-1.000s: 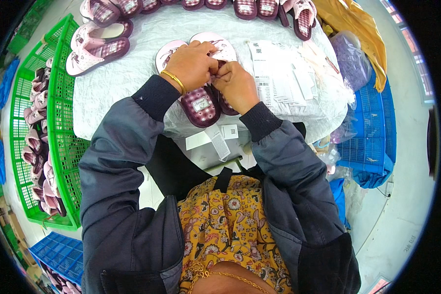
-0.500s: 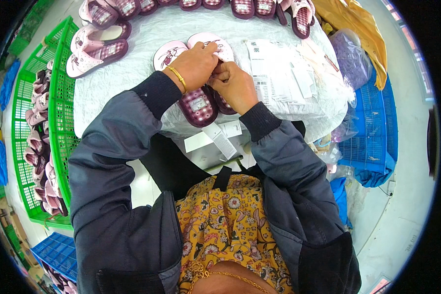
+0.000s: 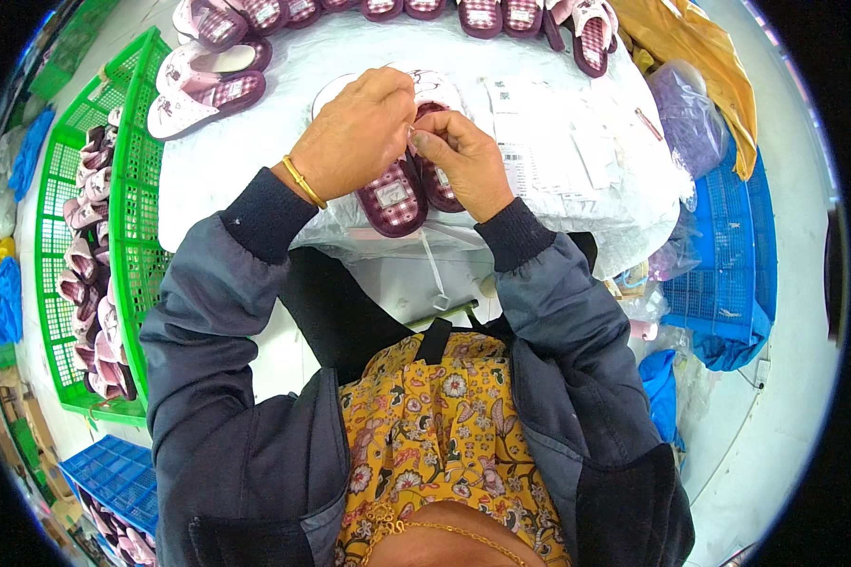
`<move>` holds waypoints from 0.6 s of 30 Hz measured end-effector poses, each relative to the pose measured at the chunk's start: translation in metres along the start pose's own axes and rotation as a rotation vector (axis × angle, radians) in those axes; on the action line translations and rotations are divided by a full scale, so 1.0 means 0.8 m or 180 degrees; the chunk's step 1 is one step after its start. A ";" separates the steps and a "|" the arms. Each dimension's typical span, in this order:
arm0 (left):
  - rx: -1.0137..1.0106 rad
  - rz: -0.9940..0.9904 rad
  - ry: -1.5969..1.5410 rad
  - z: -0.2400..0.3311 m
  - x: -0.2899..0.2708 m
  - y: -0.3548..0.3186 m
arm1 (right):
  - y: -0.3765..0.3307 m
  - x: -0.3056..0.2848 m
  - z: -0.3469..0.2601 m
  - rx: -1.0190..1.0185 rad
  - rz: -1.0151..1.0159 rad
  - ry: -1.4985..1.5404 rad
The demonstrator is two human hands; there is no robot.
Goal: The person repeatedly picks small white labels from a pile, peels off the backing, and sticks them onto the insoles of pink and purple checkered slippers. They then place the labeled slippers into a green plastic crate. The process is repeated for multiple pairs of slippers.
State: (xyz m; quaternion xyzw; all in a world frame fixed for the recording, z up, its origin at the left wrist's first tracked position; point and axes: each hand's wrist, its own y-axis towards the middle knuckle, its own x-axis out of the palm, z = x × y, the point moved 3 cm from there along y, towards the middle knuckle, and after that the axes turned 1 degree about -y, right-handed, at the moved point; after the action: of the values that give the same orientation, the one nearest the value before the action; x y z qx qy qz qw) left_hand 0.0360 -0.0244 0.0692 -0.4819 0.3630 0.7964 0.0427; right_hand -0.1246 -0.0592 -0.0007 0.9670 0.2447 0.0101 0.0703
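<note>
Table under a crinkled white plastic sheet [image 3: 232, 170], green mesh plastic crate [image 3: 144, 203] of slippers off its left side. Pair of slippers with pale pink printed uppers and maroon checked insoles [image 3: 402, 200] sits at the near table edge, heels toward the person, partly under both hands. Left hand [image 3: 357, 128] curled over it, fingertips hidden, can't tell its grip. Right hand [image 3: 465, 163] meets it, thumb and forefinger bent; can't tell if anything's pinched. White paper slips [image 3: 544, 156] lie right of the pair.
</note>
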 end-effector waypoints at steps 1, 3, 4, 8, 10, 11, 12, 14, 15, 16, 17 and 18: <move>-0.0037 0.0170 -0.0014 0.001 -0.004 -0.005 | -0.002 0.001 -0.001 0.0016 0.0026 0.0188; -0.0118 0.0512 -0.0030 0.002 -0.014 -0.019 | -0.006 0.001 -0.005 0.0115 -0.0006 0.0284; -0.0324 0.0543 -0.0055 0.000 -0.017 -0.027 | -0.009 -0.002 -0.009 0.0198 -0.0054 0.0188; -0.0484 0.0224 0.0157 -0.012 0.014 -0.057 | -0.018 0.010 -0.005 0.0251 -0.0172 -0.0463; -0.0459 0.0352 0.0119 -0.020 0.027 -0.063 | -0.023 0.020 -0.015 0.0246 -0.0154 -0.0804; -0.0433 0.0413 0.0090 -0.023 0.030 -0.063 | -0.023 0.021 -0.015 0.0275 -0.0125 -0.0909; -0.0450 0.0303 0.0145 -0.027 0.034 -0.063 | -0.023 0.022 -0.014 0.0304 -0.0098 -0.1013; -0.0517 0.0068 0.0158 -0.033 0.037 -0.060 | -0.020 0.023 -0.013 0.0313 -0.0053 -0.1231; -0.0552 -0.0050 0.0165 -0.037 0.039 -0.058 | -0.019 0.024 -0.013 0.0294 -0.0037 -0.1345; -0.0547 -0.0099 0.0155 -0.043 0.043 -0.058 | -0.016 0.025 -0.012 0.0273 -0.0022 -0.1459; -0.0576 -0.0184 0.0114 -0.048 0.046 -0.057 | -0.015 0.026 -0.011 0.0231 0.0017 -0.1591; -0.0606 -0.0269 0.0072 -0.051 0.048 -0.056 | -0.014 0.027 -0.008 0.0188 0.0054 -0.1723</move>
State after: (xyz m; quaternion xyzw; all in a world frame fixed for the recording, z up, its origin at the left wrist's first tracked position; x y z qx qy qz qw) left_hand 0.0645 -0.0277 0.0034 -0.5076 0.2656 0.8193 0.0261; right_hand -0.1111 -0.0385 0.0035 0.9381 0.2090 -0.2554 0.1049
